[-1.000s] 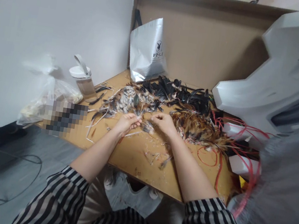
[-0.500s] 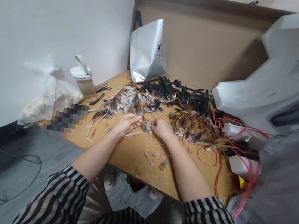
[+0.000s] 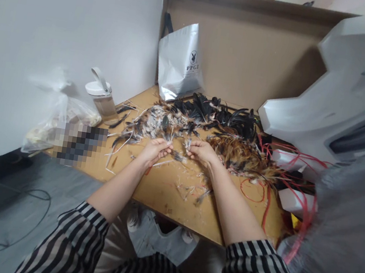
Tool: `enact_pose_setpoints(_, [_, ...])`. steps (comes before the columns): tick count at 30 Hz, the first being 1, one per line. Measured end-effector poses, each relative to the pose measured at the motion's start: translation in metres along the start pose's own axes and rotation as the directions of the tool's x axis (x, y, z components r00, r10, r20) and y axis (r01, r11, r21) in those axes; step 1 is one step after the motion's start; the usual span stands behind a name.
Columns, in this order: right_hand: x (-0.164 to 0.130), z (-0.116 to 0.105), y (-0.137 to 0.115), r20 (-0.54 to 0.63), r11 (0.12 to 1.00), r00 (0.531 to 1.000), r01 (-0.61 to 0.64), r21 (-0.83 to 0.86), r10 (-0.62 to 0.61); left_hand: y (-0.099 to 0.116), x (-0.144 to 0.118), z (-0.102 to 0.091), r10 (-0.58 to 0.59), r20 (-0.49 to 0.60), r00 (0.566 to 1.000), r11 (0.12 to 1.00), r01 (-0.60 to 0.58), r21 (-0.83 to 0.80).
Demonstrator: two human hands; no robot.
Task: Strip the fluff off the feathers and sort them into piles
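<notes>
Both hands meet at the middle of the worktop: the left hand has its fingers curled narrow, pinching a small feather, and the right hand grips a pale tuft between closed fingertips. Just behind them lie the speckled feathers, the black feathers toward the back edge and the brown feathers to the right. At the back edge a silver bag reads "PPGZ". Near the left edge stand a white-lidded bottle and a clear plastic bag, contents unclear.
</notes>
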State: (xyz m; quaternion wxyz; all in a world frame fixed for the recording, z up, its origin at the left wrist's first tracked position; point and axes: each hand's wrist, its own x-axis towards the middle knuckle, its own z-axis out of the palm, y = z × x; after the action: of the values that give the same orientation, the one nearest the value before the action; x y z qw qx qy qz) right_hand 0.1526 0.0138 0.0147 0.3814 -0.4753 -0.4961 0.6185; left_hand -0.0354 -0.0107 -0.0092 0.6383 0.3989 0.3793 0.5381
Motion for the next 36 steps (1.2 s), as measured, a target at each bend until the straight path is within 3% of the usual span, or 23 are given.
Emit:
enact_pose_setpoints(6, [-0.001, -0.001, -0.002, 0.109, 0.980, 0.993, -0.068, 0.188, 0.048, 0.000, -0.001, 0.001, -0.028, 0.008, 1.000, 1.000, 0.028, 0.011])
enact_pose_setpoints(12, [-0.005, 0.016, -0.006, 0.085, 0.969, 0.996, 0.018, 0.247, -0.041, 0.002, -0.005, 0.003, -0.072, 0.045, 0.996, 0.997, 0.072, 0.020])
enact_pose_setpoints(24, [-0.007, 0.046, 0.001, -0.116, 0.973, 0.973, 0.211, 0.089, -0.201, 0.000, -0.005, 0.005, -0.138, 0.118, 0.983, 0.990, 0.139, -0.003])
enact_pose_setpoints(28, [-0.008, 0.051, 0.001, -0.163, 0.962, 0.952, 0.269, 0.051, -0.258, -0.001, -0.005, 0.006, -0.143, 0.102, 0.985, 0.990, 0.144, -0.008])
enact_pose_setpoints(32, [-0.008, 0.050, 0.002, -0.135, 0.965, 0.957, 0.262, 0.012, -0.258, -0.002, -0.003, 0.004, -0.126, 0.086, 0.988, 0.992, 0.127, -0.011])
enact_pose_setpoints(36, [-0.005, 0.040, 0.001, -0.134, 0.972, 0.965, 0.231, 0.040, -0.224, 0.001, 0.000, 0.000, -0.043, -0.006, 0.999, 0.996, 0.042, -0.084])
